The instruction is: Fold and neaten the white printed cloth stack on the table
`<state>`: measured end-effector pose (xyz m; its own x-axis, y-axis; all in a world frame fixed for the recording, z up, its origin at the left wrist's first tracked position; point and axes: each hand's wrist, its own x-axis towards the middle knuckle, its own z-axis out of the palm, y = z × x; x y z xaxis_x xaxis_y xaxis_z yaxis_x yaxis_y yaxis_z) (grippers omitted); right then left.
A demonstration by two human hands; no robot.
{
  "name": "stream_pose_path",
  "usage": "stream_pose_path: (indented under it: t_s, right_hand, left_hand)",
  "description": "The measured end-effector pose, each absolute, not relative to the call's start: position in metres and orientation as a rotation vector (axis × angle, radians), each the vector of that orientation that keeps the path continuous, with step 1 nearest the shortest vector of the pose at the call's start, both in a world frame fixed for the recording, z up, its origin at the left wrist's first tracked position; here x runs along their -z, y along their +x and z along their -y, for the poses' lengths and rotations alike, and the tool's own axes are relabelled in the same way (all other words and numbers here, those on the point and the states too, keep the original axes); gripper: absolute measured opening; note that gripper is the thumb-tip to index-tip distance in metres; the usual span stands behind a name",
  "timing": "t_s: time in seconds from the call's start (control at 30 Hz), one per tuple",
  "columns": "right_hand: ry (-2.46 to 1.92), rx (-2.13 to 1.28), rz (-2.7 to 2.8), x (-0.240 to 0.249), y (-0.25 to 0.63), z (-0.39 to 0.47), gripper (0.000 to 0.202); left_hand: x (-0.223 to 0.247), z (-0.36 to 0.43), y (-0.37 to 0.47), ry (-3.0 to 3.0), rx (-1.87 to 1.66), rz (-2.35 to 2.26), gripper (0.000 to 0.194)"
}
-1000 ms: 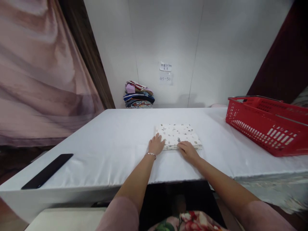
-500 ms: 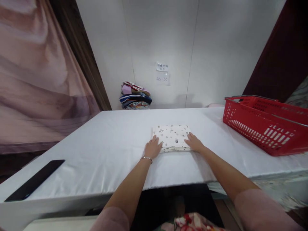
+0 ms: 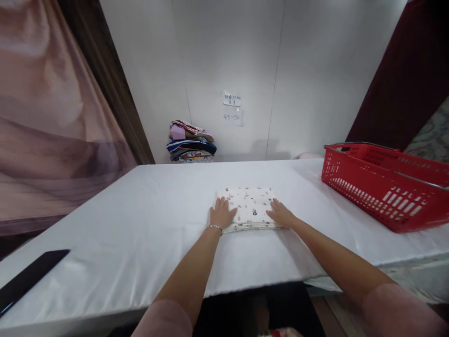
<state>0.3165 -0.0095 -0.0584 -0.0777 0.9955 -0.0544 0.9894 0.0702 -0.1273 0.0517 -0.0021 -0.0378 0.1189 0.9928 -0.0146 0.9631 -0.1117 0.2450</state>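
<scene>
A folded white cloth [image 3: 250, 203] with small printed figures lies flat in several layers on the white-covered table [image 3: 157, 210]. My left hand [image 3: 222, 214] rests on its left edge, fingers spread, with a bracelet at the wrist. On the right edge lies my right hand [image 3: 280, 214], fingers apart and pressing lightly on the fabric. Neither hand grips anything. The layered front edge of the cloth shows between my hands.
A red plastic basket [image 3: 379, 187] stands at the table's right. Folded clothes [image 3: 191, 142] are stacked beyond the back edge, left of centre. A black flat object [image 3: 31, 278] lies at the front left. Paper signs [image 3: 232, 107] hang on the wall.
The view has shifted slightly, so the black object sits further left and lower. Both hands remain on the cloth's side edges, the left fingers reaching slightly further along its top.
</scene>
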Motion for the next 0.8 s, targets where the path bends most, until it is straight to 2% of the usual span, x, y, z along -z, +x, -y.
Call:
stream_pose_path:
  t_s: [0.1,0.27,0.53,0.8]
  right_hand:
    - [-2.086,-0.114,2.234,0.042,0.303,-0.002,0.058]
    - [-1.826,-0.023,2.293,0.028,0.279,-0.04,0.063]
    - [-1.94,-0.156,2.278,0.067,0.296,-0.068,0.063]
    - [-1.929,-0.484,2.063,0.047,0.308,-0.059,0.06]
  left_hand:
    - [0.044,0.002,0.05,2.202,-0.239,-1.96,0.062]
    - [0.045,0.002,0.048,2.197,-0.257,-1.968,0.064]
    - [0.05,0.001,0.047,2.205,-0.285,-1.929,0.062]
    - [0.048,0.002,0.045,2.173,-0.314,-1.902,0.063]
